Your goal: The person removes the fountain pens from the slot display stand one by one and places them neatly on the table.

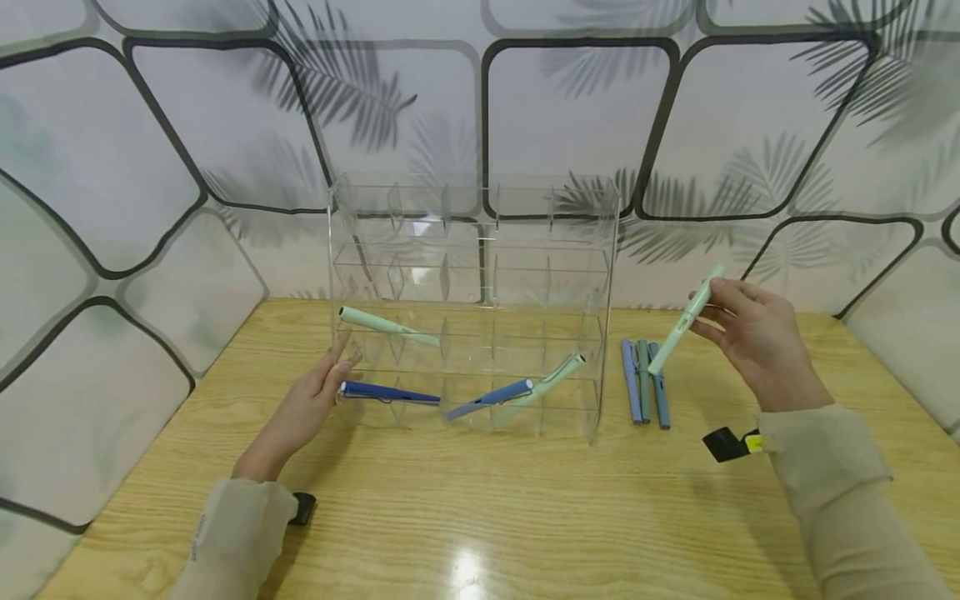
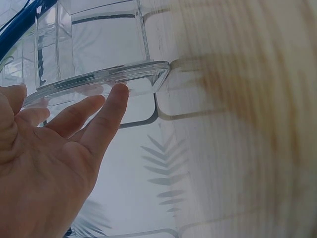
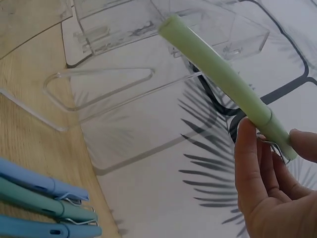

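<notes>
A clear acrylic rack with tiered compartments (image 1: 606, 317) stands on the table. My left hand (image 1: 303, 408) is at its left side, the extended fingertips (image 2: 119, 94) touching the side panel. Off to the right, my right hand (image 1: 765, 346) pinches a light green pen (image 1: 686, 321) between thumb and fingers near its clip end, holding it tilted in the air. Inside the rack, a light green pen (image 1: 375, 322) lies on the left of a middle tier. Lower down are a dark blue pen (image 1: 386, 392), a mid-blue pen (image 1: 491, 397) and another light green pen (image 1: 551, 382).
Right of the rack, a lavender-blue pen (image 1: 631, 379), a grey-green pen (image 1: 644, 392) and a blue pen (image 1: 662, 404) lie side by side on the wooden table (image 1: 465, 508). A wall with leaf patterns (image 1: 577, 125) rises close behind the rack.
</notes>
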A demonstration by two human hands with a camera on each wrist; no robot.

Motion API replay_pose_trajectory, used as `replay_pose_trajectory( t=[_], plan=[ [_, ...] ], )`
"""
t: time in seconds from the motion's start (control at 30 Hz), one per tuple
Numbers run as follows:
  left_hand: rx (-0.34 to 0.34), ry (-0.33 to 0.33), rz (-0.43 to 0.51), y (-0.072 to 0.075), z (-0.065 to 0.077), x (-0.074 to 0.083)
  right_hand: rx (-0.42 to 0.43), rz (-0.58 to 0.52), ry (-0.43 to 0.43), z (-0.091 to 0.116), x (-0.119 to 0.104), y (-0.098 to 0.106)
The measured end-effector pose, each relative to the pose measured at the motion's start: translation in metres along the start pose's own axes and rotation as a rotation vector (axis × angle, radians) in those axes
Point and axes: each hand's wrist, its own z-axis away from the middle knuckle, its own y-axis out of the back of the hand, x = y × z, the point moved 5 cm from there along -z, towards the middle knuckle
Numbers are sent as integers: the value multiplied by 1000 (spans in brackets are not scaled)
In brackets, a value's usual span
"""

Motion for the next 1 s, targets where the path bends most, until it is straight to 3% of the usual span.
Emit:
replay_pose_trajectory(
  t=[0.37, 1.0],
  plan=[
    [-1, 8, 1, 0, -1, 0, -29, 138, -58, -8, 4, 22],
    [-4, 3, 14, 0, 0, 0, 2, 422, -157, -23, 20, 56]
  ],
)
